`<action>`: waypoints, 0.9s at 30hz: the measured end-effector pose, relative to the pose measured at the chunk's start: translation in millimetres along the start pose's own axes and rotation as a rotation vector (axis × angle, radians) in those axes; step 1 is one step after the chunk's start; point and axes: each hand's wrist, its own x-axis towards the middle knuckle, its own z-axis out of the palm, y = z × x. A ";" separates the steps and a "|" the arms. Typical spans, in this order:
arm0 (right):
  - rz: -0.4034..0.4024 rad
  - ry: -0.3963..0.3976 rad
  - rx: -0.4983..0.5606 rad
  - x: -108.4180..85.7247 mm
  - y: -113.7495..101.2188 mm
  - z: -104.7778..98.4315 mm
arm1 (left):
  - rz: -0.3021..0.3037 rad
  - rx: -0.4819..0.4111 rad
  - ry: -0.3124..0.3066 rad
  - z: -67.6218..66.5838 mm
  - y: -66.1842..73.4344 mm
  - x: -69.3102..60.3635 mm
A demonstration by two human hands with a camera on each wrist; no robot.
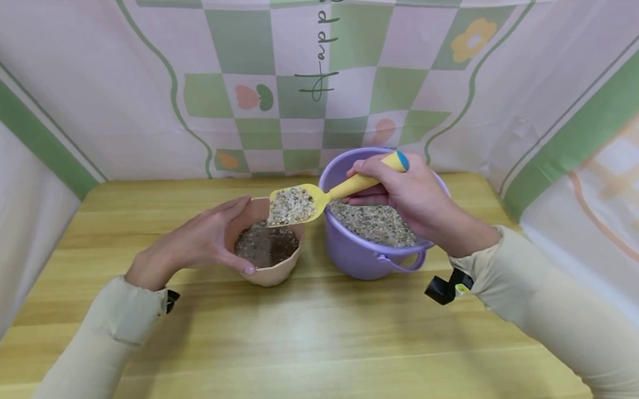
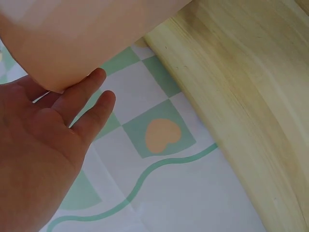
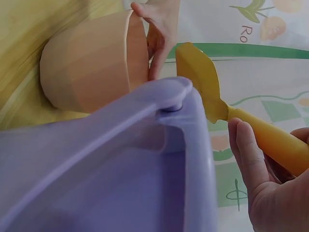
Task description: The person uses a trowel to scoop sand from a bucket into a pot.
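A peach faceted flowerpot [image 1: 280, 273] stands on the table, with dark soil [image 1: 265, 245] inside. My left hand [image 1: 207, 236] holds it from the left, thumb at the near rim and fingers round the far side. The pot's wall also shows in the left wrist view. In my right hand [image 1: 411, 190] is the handle of a small yellow trowel [image 1: 358, 185] with a blue end. Its scoop, heaped with pale gravel [image 1: 292, 205], hangs over the pot's right rim. Below that hand a purple bucket [image 1: 353, 260] contains more of the gravel [image 1: 378, 224].
The pot and bucket stand side by side on a wooden table [image 1: 282, 353], near its far edge. A checked, printed cloth [image 1: 306, 129] rises behind them. The bucket's purple handle [image 1: 408, 264] hangs down at its near side.
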 end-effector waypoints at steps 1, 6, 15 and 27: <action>-0.001 0.001 -0.009 0.2 0.1 0.6 | 0.001 -0.001 0.000 0.0 -0.1 -0.1; 0.007 0.012 -0.055 1.1 0.2 3.7 | 0.001 -0.004 0.001 -0.6 0.3 0.5; 0.011 0.020 -0.119 2.3 0.4 12.4 | -0.008 -0.003 0.002 -0.3 0.8 0.0; -0.022 0.004 -0.261 4.2 -0.3 18.7 | -0.002 -0.008 0.003 0.4 0.3 0.3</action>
